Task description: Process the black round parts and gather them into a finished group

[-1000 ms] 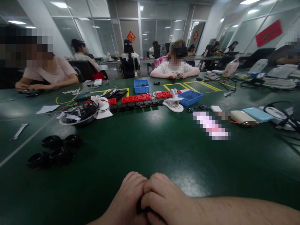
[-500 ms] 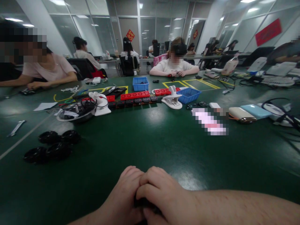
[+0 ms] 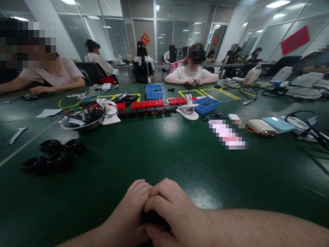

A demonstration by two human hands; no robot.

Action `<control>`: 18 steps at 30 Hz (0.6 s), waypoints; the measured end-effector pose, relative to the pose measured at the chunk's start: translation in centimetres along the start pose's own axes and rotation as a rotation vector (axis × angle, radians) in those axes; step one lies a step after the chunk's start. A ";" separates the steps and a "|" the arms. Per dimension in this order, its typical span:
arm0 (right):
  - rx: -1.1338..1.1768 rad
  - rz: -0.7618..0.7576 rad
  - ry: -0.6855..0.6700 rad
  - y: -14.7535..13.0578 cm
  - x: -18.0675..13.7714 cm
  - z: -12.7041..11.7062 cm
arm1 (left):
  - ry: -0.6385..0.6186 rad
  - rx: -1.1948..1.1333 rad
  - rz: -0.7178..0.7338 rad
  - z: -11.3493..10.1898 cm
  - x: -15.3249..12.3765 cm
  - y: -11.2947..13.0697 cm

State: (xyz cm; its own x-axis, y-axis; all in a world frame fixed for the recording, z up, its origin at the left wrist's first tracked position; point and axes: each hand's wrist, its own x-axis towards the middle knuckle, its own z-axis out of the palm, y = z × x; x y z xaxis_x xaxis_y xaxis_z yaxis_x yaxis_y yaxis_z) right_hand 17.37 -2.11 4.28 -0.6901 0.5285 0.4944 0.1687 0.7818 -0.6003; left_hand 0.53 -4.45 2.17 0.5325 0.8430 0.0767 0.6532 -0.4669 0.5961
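My left hand (image 3: 130, 209) and my right hand (image 3: 174, 209) meet at the near edge of the view, both closed around one black object (image 3: 153, 218). Fingers cover most of it, so its kind cannot be made out. The right fingers curl over its top, with the thumb below; the left hand wraps its far left side. To the left on the green table (image 3: 123, 154) lie several glossy black ring-shaped pieces (image 3: 61, 161), grouped close together and apart from my hands.
A wrench (image 3: 16, 135) lies at far left. Farther back are a metal bowl (image 3: 82, 128) of dark parts, red power strips (image 3: 147, 104), a white clip base (image 3: 189, 111) and blue bins (image 3: 205, 104). A pixelated phone-shaped item (image 3: 227, 135) lies right. Other people sit around.
Both hands have shifted slightly left and up in the view, still around the black object. The camera view has moved a little; the table items stay as they were.
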 end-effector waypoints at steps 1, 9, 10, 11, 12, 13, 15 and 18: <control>-0.013 -0.001 0.018 0.1 -0.1 0.2 | 0.003 0.001 0.001 0.0 0.0 0.0; -0.067 0.051 -0.005 0.1 0.2 -0.1 | 0.035 0.003 0.010 0.1 0.0 0.0; -0.077 0.053 0.003 -0.1 0.2 -0.4 | 0.038 -0.008 0.011 0.1 0.0 0.0; -0.095 0.042 0.011 -0.2 0.2 -0.6 | 0.043 -0.020 0.014 0.0 0.0 0.1; -0.120 0.014 0.016 -0.4 0.3 -0.8 | 0.050 -0.035 0.017 0.0 0.0 0.1; -0.147 -0.023 0.019 -0.5 0.3 -0.9 | 0.057 -0.048 0.021 -0.1 0.1 0.1; -0.200 -0.096 0.016 -0.6 0.3 -1.1 | 0.069 -0.068 0.031 -0.3 0.1 0.1; -0.215 -0.093 0.016 -0.4 0.3 -1.1 | 0.081 -0.080 0.013 -0.5 0.3 0.1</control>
State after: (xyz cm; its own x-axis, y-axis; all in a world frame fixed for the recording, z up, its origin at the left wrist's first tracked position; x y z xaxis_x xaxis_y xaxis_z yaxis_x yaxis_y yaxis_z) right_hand 17.82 -1.90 5.38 -0.6988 0.4543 0.5525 0.2520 0.8792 -0.4043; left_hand 0.49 -4.14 2.68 0.4929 0.8575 0.1474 0.6001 -0.4577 0.6561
